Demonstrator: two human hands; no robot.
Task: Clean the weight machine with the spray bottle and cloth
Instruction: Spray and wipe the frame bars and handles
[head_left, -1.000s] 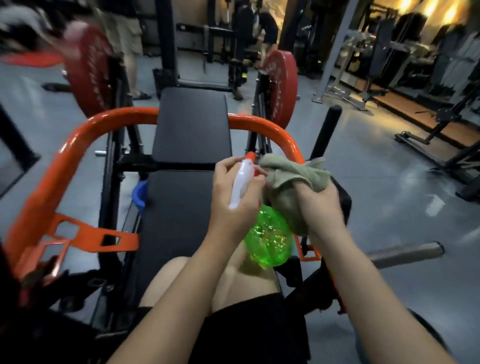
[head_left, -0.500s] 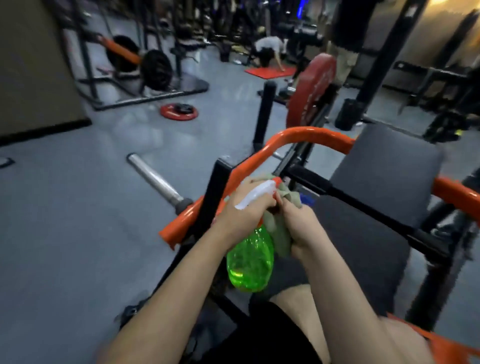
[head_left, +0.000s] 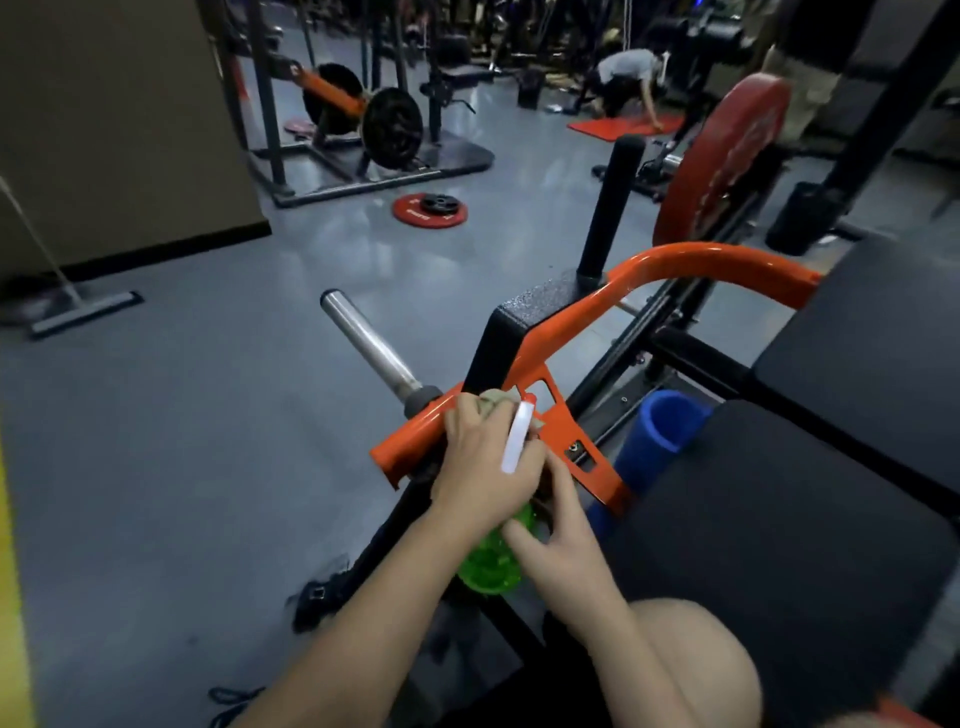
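Observation:
The weight machine's orange frame (head_left: 696, 262) curves down to a bracket end (head_left: 410, 441) in the middle of the head view. My left hand (head_left: 483, 462) grips the spray bottle by its white trigger head (head_left: 518, 439); the green body (head_left: 488, 564) hangs below. The olive cloth (head_left: 500, 402) peeks out past my left knuckles, lying against the orange bracket. My right hand (head_left: 553, 530) sits just below and right of the left one, fingers curled beside the bottle and holding the cloth's lower part, which is mostly hidden.
A steel plate sleeve (head_left: 371, 348) sticks out left of the bracket. A blue foam roller (head_left: 657, 441) and the black seat pads (head_left: 789, 519) lie to the right. A red plate (head_left: 722, 156), black post (head_left: 613, 202), floor plates (head_left: 430, 210), mop (head_left: 85, 312) and a crouching person (head_left: 626, 78) stand farther off.
My view has swung left. Both hands moved with bottle and cloth from the frame's right side to its left bracket end, and the cloth now lies against the orange metal.

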